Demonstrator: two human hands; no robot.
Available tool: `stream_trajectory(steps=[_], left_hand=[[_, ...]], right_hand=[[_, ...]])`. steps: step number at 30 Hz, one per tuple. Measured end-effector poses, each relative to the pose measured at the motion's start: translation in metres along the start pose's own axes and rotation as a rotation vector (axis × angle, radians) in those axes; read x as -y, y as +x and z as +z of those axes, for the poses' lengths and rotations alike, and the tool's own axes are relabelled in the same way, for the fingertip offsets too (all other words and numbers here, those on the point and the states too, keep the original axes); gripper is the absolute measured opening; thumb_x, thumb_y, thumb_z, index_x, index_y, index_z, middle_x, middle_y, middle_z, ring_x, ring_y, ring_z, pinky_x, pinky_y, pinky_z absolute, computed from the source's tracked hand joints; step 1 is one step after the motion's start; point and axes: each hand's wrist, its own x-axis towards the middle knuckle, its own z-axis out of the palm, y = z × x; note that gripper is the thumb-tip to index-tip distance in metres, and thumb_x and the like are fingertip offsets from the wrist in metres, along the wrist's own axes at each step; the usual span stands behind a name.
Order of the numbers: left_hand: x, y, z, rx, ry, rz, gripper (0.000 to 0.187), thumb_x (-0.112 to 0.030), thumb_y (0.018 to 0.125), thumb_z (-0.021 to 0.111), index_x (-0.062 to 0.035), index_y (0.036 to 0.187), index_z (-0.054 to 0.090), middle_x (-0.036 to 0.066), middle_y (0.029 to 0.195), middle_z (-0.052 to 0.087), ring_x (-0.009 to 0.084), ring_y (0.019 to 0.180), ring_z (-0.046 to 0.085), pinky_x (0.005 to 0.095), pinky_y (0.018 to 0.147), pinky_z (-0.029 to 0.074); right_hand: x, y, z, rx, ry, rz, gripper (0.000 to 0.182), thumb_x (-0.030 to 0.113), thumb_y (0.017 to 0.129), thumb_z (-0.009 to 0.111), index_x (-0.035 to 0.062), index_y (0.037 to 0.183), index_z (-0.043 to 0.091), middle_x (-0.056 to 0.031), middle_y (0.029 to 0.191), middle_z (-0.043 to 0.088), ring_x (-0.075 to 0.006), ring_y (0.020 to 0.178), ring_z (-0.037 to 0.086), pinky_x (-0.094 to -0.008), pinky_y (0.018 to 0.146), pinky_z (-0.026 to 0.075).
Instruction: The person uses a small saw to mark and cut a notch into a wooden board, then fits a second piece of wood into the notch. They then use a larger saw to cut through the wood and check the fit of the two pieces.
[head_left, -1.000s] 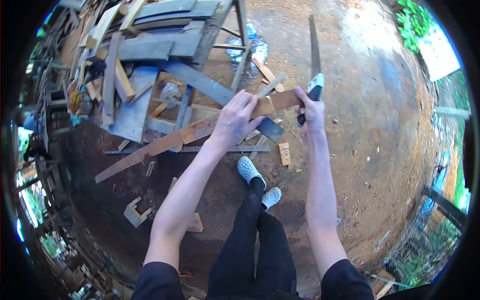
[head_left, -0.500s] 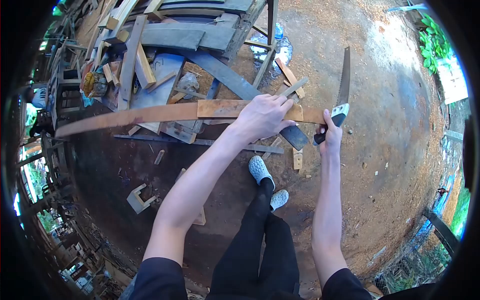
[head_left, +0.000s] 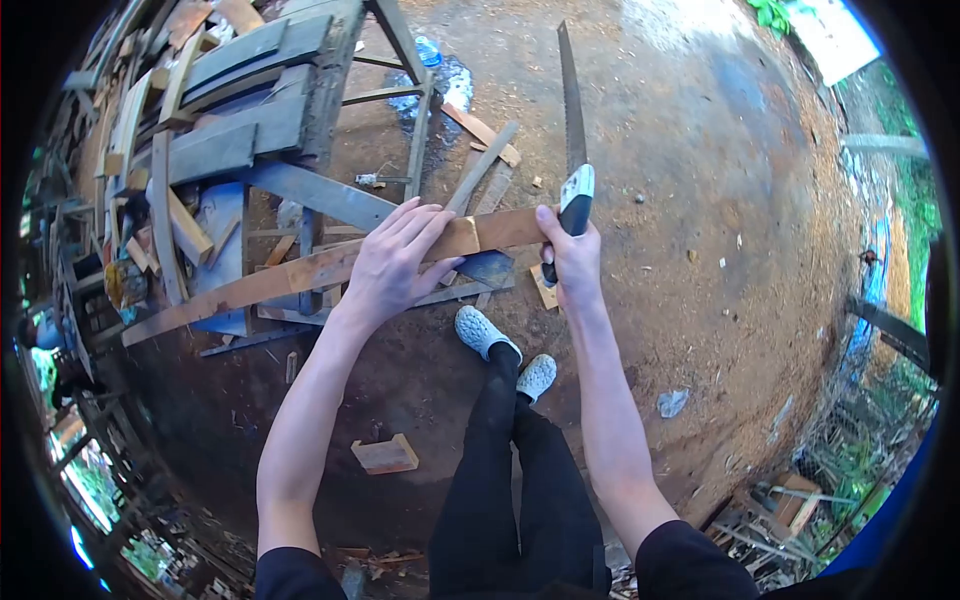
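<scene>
A long reddish-brown board (head_left: 235,290) runs from the lower left up to my right hand, with a shorter wooden piece (head_left: 455,238) lying along it. My left hand (head_left: 393,262) grips both across the top, thumb on the near edge. My right hand (head_left: 573,262) is closed around the black handle of a handsaw (head_left: 573,110), its thumb against the board's right end. The saw's blade points up and away, apart from the board.
A stack of grey planks (head_left: 240,140) and wooden offcuts is at the upper left. Loose boards (head_left: 482,168) lie beyond my hands. A notched wood block (head_left: 385,455) rests on the dirt floor, left of my feet in light clogs (head_left: 487,333).
The view has shifted to the right. The short piece now sits further left along the long board, leaving more of its right end bare. Both hands keep their holds.
</scene>
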Motion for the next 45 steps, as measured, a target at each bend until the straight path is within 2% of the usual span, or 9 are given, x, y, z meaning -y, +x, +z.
stream_trajectory(steps=[9, 17, 26, 28, 31, 34, 36, 38, 45], left_hand=[[0.0, 0.007, -0.003, 0.107, -0.029, -0.005, 0.059, -0.02, 0.08, 0.082, -0.0016, 0.131, 0.059, 0.016, 0.13, 0.066, 0.0375, 0.125, 0.06, 0.0482, 0.114, 0.044], [0.006, 0.004, -0.006, 0.115, 0.015, 0.003, 0.061, -0.018, 0.079, 0.083, -0.0038, 0.132, 0.059, 0.013, 0.136, 0.064, 0.0311, 0.132, 0.057, 0.0482, 0.119, 0.038], [0.004, 0.001, -0.004, 0.086, 0.042, 0.013, 0.059, -0.022, 0.081, 0.082, -0.0049, 0.132, 0.058, 0.012, 0.137, 0.063, 0.0299, 0.135, 0.055, 0.0492, 0.121, 0.036], [0.003, 0.001, -0.002, 0.082, 0.04, 0.0, 0.058, -0.023, 0.081, 0.081, -0.0054, 0.131, 0.059, 0.012, 0.136, 0.064, 0.0296, 0.135, 0.055, 0.049, 0.121, 0.036], [0.003, 0.001, 0.0, 0.069, 0.044, -0.012, 0.055, -0.026, 0.082, 0.081, -0.0063, 0.13, 0.06, 0.012, 0.134, 0.065, 0.0291, 0.133, 0.057, 0.0484, 0.121, 0.036], [0.004, 0.001, 0.002, 0.054, 0.045, -0.013, 0.054, -0.027, 0.083, 0.08, -0.0071, 0.129, 0.06, 0.013, 0.133, 0.066, 0.0293, 0.132, 0.058, 0.048, 0.12, 0.037], [0.006, 0.0, 0.003, 0.042, 0.046, -0.013, 0.054, -0.028, 0.083, 0.08, -0.0073, 0.128, 0.06, 0.013, 0.133, 0.066, 0.0296, 0.131, 0.058, 0.0478, 0.12, 0.037], [0.006, -0.001, 0.005, 0.013, 0.047, 0.0, 0.053, -0.028, 0.084, 0.08, -0.0075, 0.128, 0.06, 0.014, 0.134, 0.065, 0.0306, 0.13, 0.059, 0.0477, 0.119, 0.038], [0.008, -0.002, 0.009, -0.047, 0.09, 0.062, 0.051, -0.028, 0.087, 0.079, -0.006, 0.129, 0.06, 0.015, 0.136, 0.065, 0.0298, 0.134, 0.057, 0.047, 0.119, 0.039]], right_hand=[[-0.002, -0.004, 0.007, -0.027, 0.095, -0.026, 0.028, 0.014, 0.089, 0.082, 0.0061, 0.105, 0.06, 0.0027, 0.08, 0.058, -0.0036, 0.055, 0.048, -0.021, 0.048, 0.039], [-0.003, -0.003, 0.007, -0.056, 0.089, -0.082, 0.028, 0.014, 0.089, 0.082, 0.0065, 0.106, 0.06, 0.0034, 0.082, 0.059, -0.0027, 0.058, 0.049, -0.0204, 0.05, 0.039], [-0.012, -0.003, 0.001, -0.068, 0.067, -0.127, 0.029, 0.015, 0.089, 0.083, 0.0075, 0.105, 0.06, 0.0039, 0.082, 0.059, -0.0024, 0.058, 0.049, -0.0204, 0.05, 0.038], [-0.012, -0.005, 0.001, -0.071, 0.026, -0.137, 0.027, 0.02, 0.092, 0.082, 0.0057, 0.103, 0.061, 0.0046, 0.086, 0.056, -0.0047, 0.075, 0.051, -0.0227, 0.069, 0.043], [-0.012, -0.007, -0.008, -0.196, -0.243, -0.167, 0.027, 0.025, 0.096, 0.077, 0.0043, 0.104, 0.061, 0.0025, 0.085, 0.056, -0.0063, 0.075, 0.051, -0.025, 0.07, 0.045], [-0.021, -0.03, -0.015, -0.228, -0.203, -0.347, 0.029, 0.028, 0.099, 0.073, 0.0033, 0.107, 0.06, 0.0015, 0.084, 0.055, -0.0077, 0.075, 0.05, -0.0264, 0.072, 0.045], [-0.032, -0.054, -0.031, -0.216, -0.281, -0.339, 0.029, 0.027, 0.1, 0.072, 0.0032, 0.11, 0.059, 0.0012, 0.086, 0.056, -0.0079, 0.077, 0.051, -0.0255, 0.075, 0.046], [-0.039, -0.083, -0.037, -0.204, -0.311, -0.494, 0.028, 0.025, 0.099, 0.072, 0.004, 0.112, 0.06, 0.002, 0.09, 0.057, -0.0078, 0.081, 0.053, -0.0246, 0.076, 0.046], [-0.056, -0.156, -0.045, 0.009, -0.168, -0.283, 0.032, 0.022, 0.094, 0.079, 0.0031, 0.112, 0.062, 0.0026, 0.094, 0.061, -0.0052, 0.084, 0.055, -0.024, 0.078, 0.047]])
